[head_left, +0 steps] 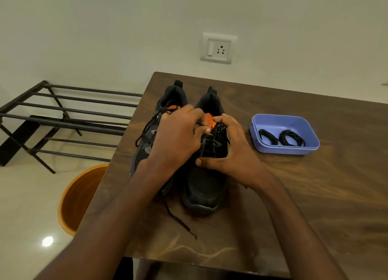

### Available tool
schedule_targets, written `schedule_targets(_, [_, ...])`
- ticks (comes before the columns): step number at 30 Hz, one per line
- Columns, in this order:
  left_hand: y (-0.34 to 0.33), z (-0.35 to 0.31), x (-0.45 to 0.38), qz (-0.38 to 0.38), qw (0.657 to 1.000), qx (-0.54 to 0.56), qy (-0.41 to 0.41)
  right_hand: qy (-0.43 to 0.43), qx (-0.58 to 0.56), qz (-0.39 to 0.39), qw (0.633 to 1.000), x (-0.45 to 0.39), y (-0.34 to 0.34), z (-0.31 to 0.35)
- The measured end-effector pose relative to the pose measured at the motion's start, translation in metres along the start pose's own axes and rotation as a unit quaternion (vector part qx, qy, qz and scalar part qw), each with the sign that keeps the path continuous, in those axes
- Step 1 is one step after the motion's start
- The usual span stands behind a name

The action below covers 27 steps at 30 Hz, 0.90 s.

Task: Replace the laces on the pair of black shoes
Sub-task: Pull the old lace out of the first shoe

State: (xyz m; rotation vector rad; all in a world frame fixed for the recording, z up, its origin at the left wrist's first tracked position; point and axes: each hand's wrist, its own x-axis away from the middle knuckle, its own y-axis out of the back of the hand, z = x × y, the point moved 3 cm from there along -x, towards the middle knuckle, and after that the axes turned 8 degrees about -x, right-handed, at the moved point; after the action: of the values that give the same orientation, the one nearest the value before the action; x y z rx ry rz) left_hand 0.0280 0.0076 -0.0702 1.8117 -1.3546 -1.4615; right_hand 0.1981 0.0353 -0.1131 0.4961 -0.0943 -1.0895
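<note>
Both hands grip the right black shoe mid-worktop: left hand apparently pinching its old lace, right hand clasping its side to steady it. New laces wait in a tray.

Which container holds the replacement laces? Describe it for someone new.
On the brown wooden table, look right of the pair of black shoes. The shallow lilac plastic tray there holds two coiled black laces; it is the only container on the tabletop.

Black shoes with orange tongues are seen on a dark brown wood-grain bench; black laces are held in a lavender tray.
</note>
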Motion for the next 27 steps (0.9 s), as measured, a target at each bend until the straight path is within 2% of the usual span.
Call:
schedule_targets(2, [0.002, -0.001, -0.001, -0.048, 0.999, -0.007, 0.009, 0.005, 0.004, -0.001, 1.0, 0.0, 0.0, 0.0])
schedule_targets(4, [0.01, -0.003, -0.004, -0.093, 0.987, 0.123, 0.046, 0.007, 0.003, -0.002, 1.0, 0.0, 0.0, -0.001])
schedule_targets(7, [0.022, -0.004, -0.007, -0.11, 0.911, 0.371, 0.141, -0.002, -0.008, -0.001, 1.0, 0.001, 0.001, 0.0])
schedule_targets(9, [0.021, -0.005, -0.006, -0.074, 0.874, 0.448, 0.173, 0.001, 0.005, -0.004, 1.0, 0.002, 0.001, 0.001])
schedule_targets(10, [0.019, -0.005, -0.006, -0.055, 0.874, 0.45, 0.174, 0.001, 0.014, -0.006, 1.0, 0.002, 0.0, 0.0])
schedule_targets(11, [0.017, -0.004, -0.006, -0.044, 0.893, 0.417, 0.16, 0.001, 0.018, -0.007, 1.0, 0.002, 0.0, 0.001])
schedule_targets(13, [0.012, -0.001, -0.005, -0.023, 0.959, 0.269, 0.09, 0.001, 0.018, -0.009, 1.0, 0.002, 0.001, 0.001])
schedule_targets(15, [0.002, -0.003, -0.005, 0.014, 0.993, 0.113, -0.002, 0.003, 0.02, -0.01, 1.0, 0.002, 0.001, 0.002])
schedule_targets(17, [-0.005, -0.004, -0.004, 0.025, 0.999, 0.027, -0.039, 0.007, 0.021, -0.011, 1.0, 0.002, 0.001, 0.003])
schedule_targets(22, [-0.001, -0.006, -0.006, -0.021, 0.998, -0.042, -0.046, -0.003, 0.024, -0.006, 1.0, 0.002, 0.0, 0.002])
schedule_targets(25, [0.002, -0.001, -0.008, -0.012, 0.997, -0.068, 0.025, -0.008, 0.023, -0.006, 1.0, 0.004, 0.002, 0.001])
schedule_targets(27, [0.014, 0.006, -0.008, -0.053, 0.994, -0.013, 0.098, -0.014, 0.013, -0.004, 1.0, 0.004, 0.004, 0.002])
